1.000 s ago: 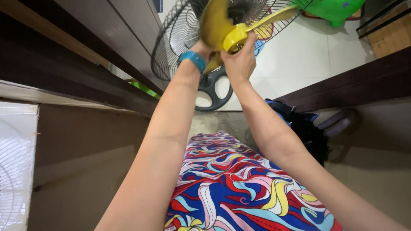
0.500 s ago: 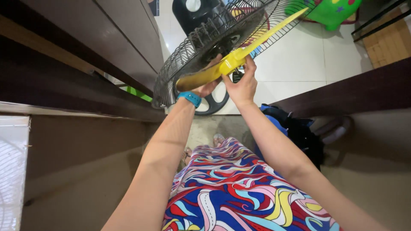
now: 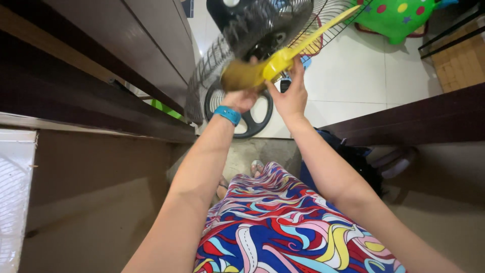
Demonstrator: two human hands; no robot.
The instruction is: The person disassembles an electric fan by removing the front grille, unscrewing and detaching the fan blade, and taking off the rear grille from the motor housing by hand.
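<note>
My left hand and right hand are both closed on the yellow fan blade, just above them, before the fan grille.

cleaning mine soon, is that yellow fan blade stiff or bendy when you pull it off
The yellow fan blade looks like thin moulded plastic, so probably light and slightly flexible. Both the left hand and right hand steady it, suggesting it is awkward rather than heavy.

Just beyond our fingers we see a glossy yellow plastic fan blade, dusty and dull at its tip, before a thin metal wire grille.
</note>
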